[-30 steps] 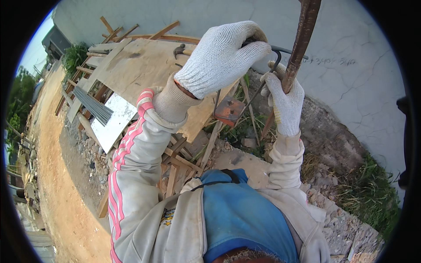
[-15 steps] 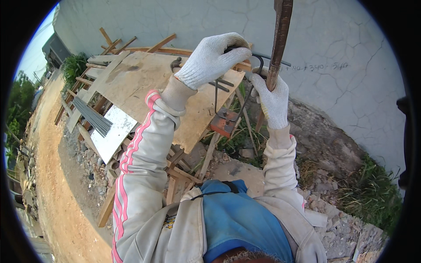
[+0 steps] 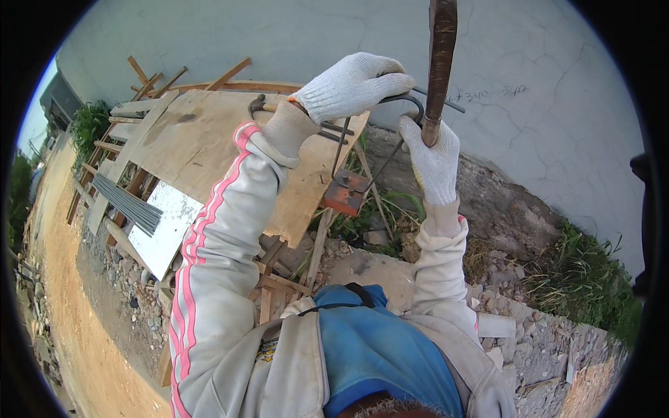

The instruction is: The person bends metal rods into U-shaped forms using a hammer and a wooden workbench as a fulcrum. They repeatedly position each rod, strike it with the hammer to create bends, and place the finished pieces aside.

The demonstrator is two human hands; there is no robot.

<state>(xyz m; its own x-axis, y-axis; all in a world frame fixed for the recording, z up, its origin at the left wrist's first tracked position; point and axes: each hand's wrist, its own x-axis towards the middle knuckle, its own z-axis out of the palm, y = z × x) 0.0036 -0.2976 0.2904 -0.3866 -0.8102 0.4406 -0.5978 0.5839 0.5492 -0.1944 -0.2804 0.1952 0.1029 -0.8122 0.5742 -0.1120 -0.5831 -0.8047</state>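
Note:
My left hand (image 3: 355, 87), in a white knit glove, is closed on a thin dark steel rod (image 3: 421, 106) bent into a loop with straight legs. The rod's legs slant down toward a rusty red-orange metal block (image 3: 344, 198) at the board's near corner. My right hand (image 3: 435, 160), gloved too, is closed round the lower end of a thick rusty brown bar (image 3: 441, 59), which rises steeply out of the top of view. Just beyond my left wrist, a hammer (image 3: 259, 106) lies on the plywood board (image 3: 202, 139), partly hidden by my sleeve.
A bundle of straight steel rods (image 3: 127, 203) rests across a white panel (image 3: 166, 226) and timber at the left. A cracked grey wall (image 3: 516, 63) stands beyond. Rubble (image 3: 536, 334) and grass (image 3: 585, 285) lie on the right, with a dirt track (image 3: 70, 279) far left.
My view has shifted a little, so the board and block sit farther left. My left hand has moved slightly right, and the bent loop is nearer my right hand. Both hands keep their grip.

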